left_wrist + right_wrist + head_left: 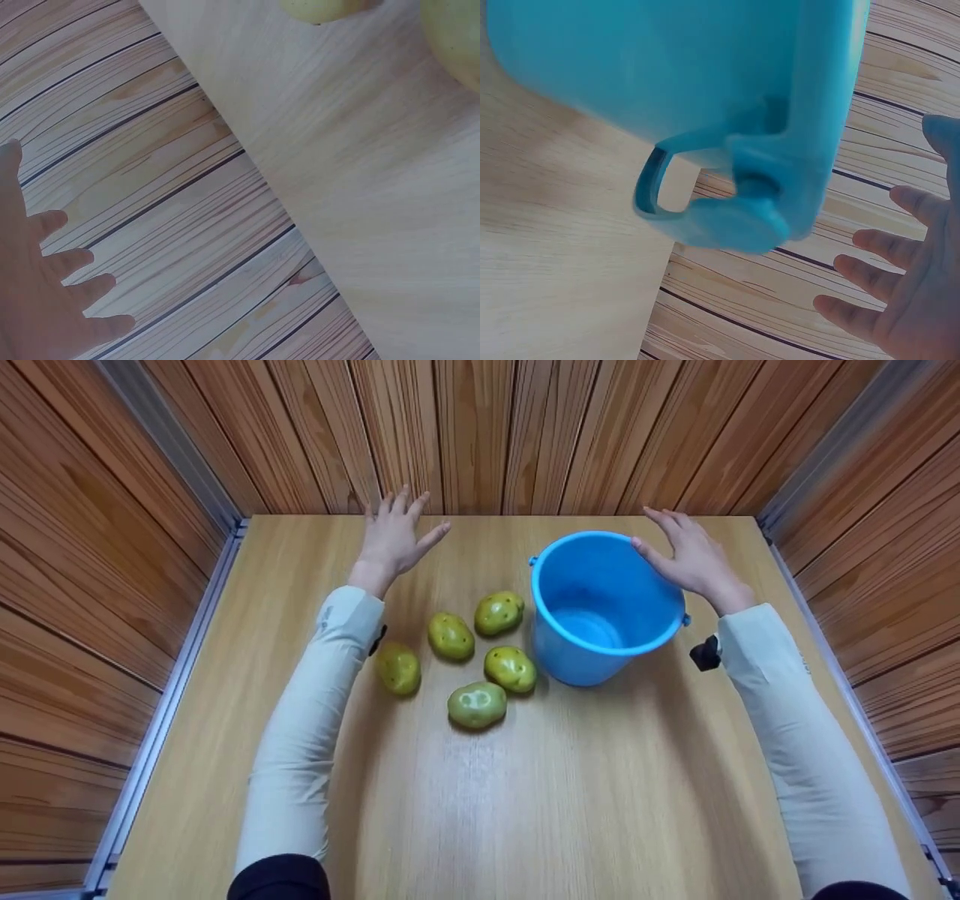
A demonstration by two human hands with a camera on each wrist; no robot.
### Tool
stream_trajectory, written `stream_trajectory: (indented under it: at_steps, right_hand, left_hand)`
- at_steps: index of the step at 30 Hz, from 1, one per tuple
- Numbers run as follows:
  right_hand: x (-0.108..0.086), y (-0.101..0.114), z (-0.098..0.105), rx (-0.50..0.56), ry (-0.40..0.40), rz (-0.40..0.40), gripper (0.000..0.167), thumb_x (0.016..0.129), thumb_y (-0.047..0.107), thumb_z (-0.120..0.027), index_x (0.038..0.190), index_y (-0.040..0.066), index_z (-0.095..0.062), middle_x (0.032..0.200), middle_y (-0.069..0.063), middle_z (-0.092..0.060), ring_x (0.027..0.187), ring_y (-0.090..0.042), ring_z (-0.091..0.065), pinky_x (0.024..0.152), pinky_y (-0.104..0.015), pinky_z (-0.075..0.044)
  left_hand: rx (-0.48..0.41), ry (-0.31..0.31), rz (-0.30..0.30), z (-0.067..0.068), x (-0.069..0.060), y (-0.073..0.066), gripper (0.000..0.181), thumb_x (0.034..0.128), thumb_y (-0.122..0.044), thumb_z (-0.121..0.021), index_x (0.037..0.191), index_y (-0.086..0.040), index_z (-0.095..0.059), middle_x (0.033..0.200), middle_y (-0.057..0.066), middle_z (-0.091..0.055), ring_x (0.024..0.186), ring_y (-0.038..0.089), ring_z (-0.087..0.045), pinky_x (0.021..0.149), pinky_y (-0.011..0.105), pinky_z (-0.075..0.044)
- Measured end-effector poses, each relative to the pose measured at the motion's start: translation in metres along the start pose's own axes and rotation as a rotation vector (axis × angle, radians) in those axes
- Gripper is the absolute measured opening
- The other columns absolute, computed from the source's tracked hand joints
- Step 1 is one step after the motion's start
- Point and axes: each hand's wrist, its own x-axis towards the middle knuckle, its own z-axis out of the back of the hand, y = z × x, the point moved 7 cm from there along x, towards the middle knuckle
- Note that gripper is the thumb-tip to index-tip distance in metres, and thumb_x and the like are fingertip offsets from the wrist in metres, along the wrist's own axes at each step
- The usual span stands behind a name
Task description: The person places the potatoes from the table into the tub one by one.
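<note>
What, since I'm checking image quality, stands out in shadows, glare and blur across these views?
Head: long shadows and a pale sheen on the table, glossy highlights on the front potato; left wrist: washed-out colours, table softly blurred; right wrist: blue bucket slightly blurred.

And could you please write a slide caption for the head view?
Left hand and right hand above a table, where five potatoes lie beside a blue bucket.

Glare and soft shadows mark the tabletop in the bright head view; the 2 wrist views look washed-out.
</note>
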Motion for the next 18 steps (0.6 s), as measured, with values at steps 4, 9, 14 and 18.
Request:
stream_trajectory:
  at_steps: [4, 9, 14, 18]
  right_hand:
    - [-0.004, -0.002, -0.001, 0.013, -0.009, 0.007, 0.068, 0.091, 0.057, -0.039, 0.148, 0.026, -0.019, 0.153, -0.016, -0.016, 0.138, -0.045, -0.012, 0.100, -0.072, -0.011]
    - [-0.011, -0.009, -0.003, 0.028, -0.026, 0.015, 0.067, 0.092, 0.055, -0.041, 0.148, 0.025, -0.021, 0.153, -0.015, -0.018, 0.136, -0.045, -0.016, 0.099, -0.072, -0.015]
    - [-0.016, -0.015, -0.005, 0.048, -0.031, 0.017, 0.067, 0.092, 0.054, -0.043, 0.148, 0.024, -0.022, 0.151, -0.018, -0.021, 0.136, -0.046, -0.018, 0.098, -0.072, -0.018]
    - [-0.019, -0.018, -0.006, 0.050, -0.034, 0.025, 0.067, 0.092, 0.053, -0.043, 0.148, 0.023, -0.023, 0.150, -0.019, -0.024, 0.134, -0.045, -0.021, 0.098, -0.071, -0.020]
  left_hand:
    - [-0.010, -0.012, -0.010, -0.004, -0.004, 0.002, 0.078, 0.0876, -0.070, -0.027, 0.148, -0.021, -0.021, 0.155, 0.011, -0.012, 0.141, 0.034, -0.009, 0.111, 0.058, -0.005]
    - [-0.039, -0.021, -0.025, -0.009, -0.009, 0.004, 0.074, 0.0894, -0.066, -0.032, 0.147, -0.020, -0.024, 0.154, 0.012, -0.016, 0.140, 0.035, -0.013, 0.110, 0.059, -0.010]
    - [-0.077, -0.013, -0.033, -0.015, -0.016, 0.009, 0.074, 0.0898, -0.065, -0.033, 0.148, -0.020, -0.023, 0.153, 0.013, -0.017, 0.139, 0.037, -0.015, 0.109, 0.060, -0.011]
    - [-0.095, -0.020, -0.044, -0.018, -0.022, 0.012, 0.074, 0.0899, -0.064, -0.034, 0.148, -0.020, -0.023, 0.153, 0.014, -0.018, 0.138, 0.038, -0.019, 0.110, 0.058, -0.013]
